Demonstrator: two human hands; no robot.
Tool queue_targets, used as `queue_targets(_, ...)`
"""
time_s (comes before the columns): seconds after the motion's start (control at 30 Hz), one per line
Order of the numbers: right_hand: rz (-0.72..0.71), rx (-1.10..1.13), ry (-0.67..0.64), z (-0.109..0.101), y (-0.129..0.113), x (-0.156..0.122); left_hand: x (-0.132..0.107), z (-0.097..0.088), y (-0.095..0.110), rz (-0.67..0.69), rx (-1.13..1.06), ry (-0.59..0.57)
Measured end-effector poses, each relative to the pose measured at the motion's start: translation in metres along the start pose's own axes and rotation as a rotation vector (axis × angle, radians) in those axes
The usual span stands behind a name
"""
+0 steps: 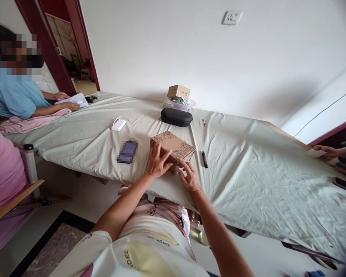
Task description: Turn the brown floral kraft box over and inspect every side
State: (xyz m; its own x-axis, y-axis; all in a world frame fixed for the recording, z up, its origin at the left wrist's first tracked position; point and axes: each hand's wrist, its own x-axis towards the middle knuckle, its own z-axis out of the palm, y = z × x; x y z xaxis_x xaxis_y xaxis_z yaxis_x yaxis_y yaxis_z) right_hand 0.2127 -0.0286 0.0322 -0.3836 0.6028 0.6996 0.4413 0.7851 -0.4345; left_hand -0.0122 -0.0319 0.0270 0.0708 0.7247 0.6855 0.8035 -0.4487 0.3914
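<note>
Cardboard box [177,143], flower-printed | left fingers [166,155] spread on it | right fingers [185,165] parted at front edge | shirt [141,248]: "OEL" legible

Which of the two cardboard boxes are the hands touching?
The brown cardboard box with dark floral print, touched by left hand and right hand; the other brown box sits untouched near the white wall.

A wrinkled pale green cloth [253,154] is covering a table [286,134], and near its front edge a patterned cardboard box [177,147] is sitting. Around that box, a blurred phone [128,151] is lying at nine o'clock, a white slatted object [119,124] at ten, a black case [177,117] at twelve with a clear plastic basket [192,104] standing behind it, and a black marker [204,159] between three and four.
</note>
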Motion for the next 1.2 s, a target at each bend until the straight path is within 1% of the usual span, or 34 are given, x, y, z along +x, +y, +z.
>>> queue_targets(0.07, -0.013, -0.021, -0.027, 0.003, -0.001, 0.001, 0.000, 0.002, 0.003, 0.124, -0.037, -0.047)
queue_targets(0.1, 0.001, -0.037, -0.018, 0.004, -0.001, 0.001, -0.001, 0.003, 0.003, 0.153, -0.049, -0.055)
queue_targets(0.2, 0.103, -0.083, 0.074, 0.002, 0.004, 0.003, 0.000, 0.005, 0.003, 0.153, -0.049, -0.045)
queue_targets(0.37, 0.297, -0.158, 0.315, -0.008, 0.023, 0.002, 0.001, 0.003, 0.004, 0.140, -0.044, -0.073)
queue_targets(0.43, 0.335, -0.177, 0.409, -0.011, 0.029, 0.000, 0.000, 0.002, 0.003, 0.151, -0.077, -0.083)
queue_targets(0.5, 0.347, -0.144, 0.452, -0.013, 0.032, -0.002, -0.001, 0.002, 0.001, 0.153, -0.122, -0.072)
queue_targets(0.63, 0.356, -0.033, 0.415, -0.012, 0.033, -0.003, -0.003, 0.006, -0.005, 0.094, -0.180, -0.026)
queue_targets(0.73, 0.368, -0.022, 0.431, -0.010, 0.034, -0.002, -0.003, 0.010, -0.007, -0.045, -0.118, -0.020)
queue_targets(0.83, 0.374, -0.030, 0.459, -0.009, 0.037, -0.002, -0.002, 0.010, -0.003, -0.191, -0.003, -0.050)
queue_targets(0.9, 0.382, -0.030, 0.463, -0.009, 0.038, -0.002, -0.002, 0.008, 0.000, -0.213, 0.032, -0.099)
queue_targets(0.97, 0.393, -0.009, 0.464, -0.009, 0.039, -0.002, -0.001, 0.006, 0.001, -0.182, 0.003, -0.145)
queue_targets(1.0, 0.399, 0.017, 0.467, -0.009, 0.039, -0.002, -0.001, 0.006, 0.000, -0.163, -0.033, -0.149)
queue_targets(1.07, 0.411, 0.103, 0.466, -0.007, 0.038, -0.002, 0.000, 0.006, -0.003, -0.132, -0.124, -0.101)
queue_targets(1.13, 0.422, 0.210, 0.441, -0.004, 0.036, -0.002, 0.000, 0.008, -0.008, -0.116, -0.203, 0.006)
queue_targets(1.2, 0.432, 0.282, 0.377, -0.002, 0.034, -0.001, 0.001, 0.009, -0.012, -0.114, -0.247, 0.117)
